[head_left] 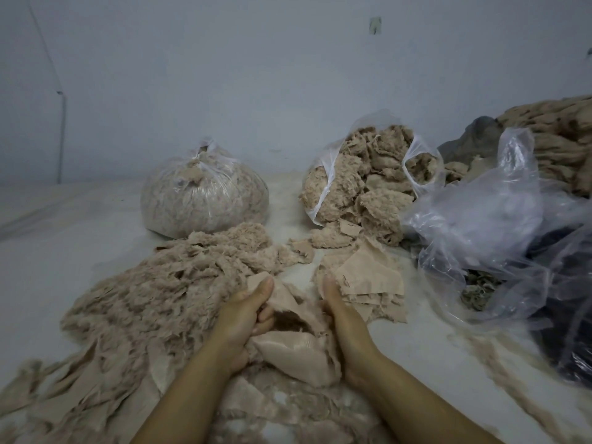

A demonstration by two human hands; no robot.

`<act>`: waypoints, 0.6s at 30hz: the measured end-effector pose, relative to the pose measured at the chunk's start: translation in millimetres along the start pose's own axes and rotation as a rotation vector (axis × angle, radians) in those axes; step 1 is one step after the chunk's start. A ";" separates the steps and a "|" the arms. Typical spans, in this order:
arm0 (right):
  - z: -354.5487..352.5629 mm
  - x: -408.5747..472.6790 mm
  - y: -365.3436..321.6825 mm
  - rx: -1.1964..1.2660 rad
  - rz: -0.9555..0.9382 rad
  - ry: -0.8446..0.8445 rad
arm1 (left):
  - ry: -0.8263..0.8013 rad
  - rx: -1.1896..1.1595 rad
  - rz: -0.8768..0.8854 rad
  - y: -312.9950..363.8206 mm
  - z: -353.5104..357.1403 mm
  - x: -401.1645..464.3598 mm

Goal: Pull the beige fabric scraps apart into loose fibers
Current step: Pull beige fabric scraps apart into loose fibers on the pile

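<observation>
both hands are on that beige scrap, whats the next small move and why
Probably draw the hands apart. The left hand and right hand each grip an edge of the same beige scrap, which is still whole cloth, unlike the fluffy fiber pile beside it.

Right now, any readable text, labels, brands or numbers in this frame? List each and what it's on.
None readable.
Tied clear bag: no print visible.
Open clear bag: no print visible.
Crumpled clear plastic: no print visible.
Small patch on the wall: too small and blurred to tell if it carries text.
Beige fabric scrap held by the left hand and right hand: plain.
</observation>
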State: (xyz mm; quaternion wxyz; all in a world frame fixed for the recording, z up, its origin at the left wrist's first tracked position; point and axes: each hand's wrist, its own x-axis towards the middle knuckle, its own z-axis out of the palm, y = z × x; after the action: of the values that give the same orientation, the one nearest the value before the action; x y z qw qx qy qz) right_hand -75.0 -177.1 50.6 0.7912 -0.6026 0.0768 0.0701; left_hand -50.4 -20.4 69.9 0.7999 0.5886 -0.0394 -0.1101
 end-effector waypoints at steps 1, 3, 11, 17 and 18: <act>1.6 -2.1 0.7 -0.051 -0.027 -0.051 | -0.025 0.027 0.007 -1.0 1.5 -0.2; 5.7 -2.8 3.9 -0.101 -0.083 0.002 | -0.026 0.045 0.056 -2.0 4.5 -0.5; 5.2 -1.6 -0.6 0.099 -0.221 0.268 | 0.094 -0.023 0.146 0.5 2.5 -0.1; 4.2 -1.1 -1.9 0.248 -0.220 0.220 | 0.088 -0.066 0.150 0.2 -2.5 3.5; 3.3 -0.9 -2.6 0.239 -0.220 0.209 | 0.070 -0.068 0.145 -0.1 -4.1 3.1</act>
State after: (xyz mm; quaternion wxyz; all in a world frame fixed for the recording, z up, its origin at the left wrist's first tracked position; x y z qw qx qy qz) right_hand -75.2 -174.6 54.1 0.8479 -0.5129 0.0998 -0.0893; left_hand -46.7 -17.3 68.4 0.8263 0.5600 -0.0501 -0.0328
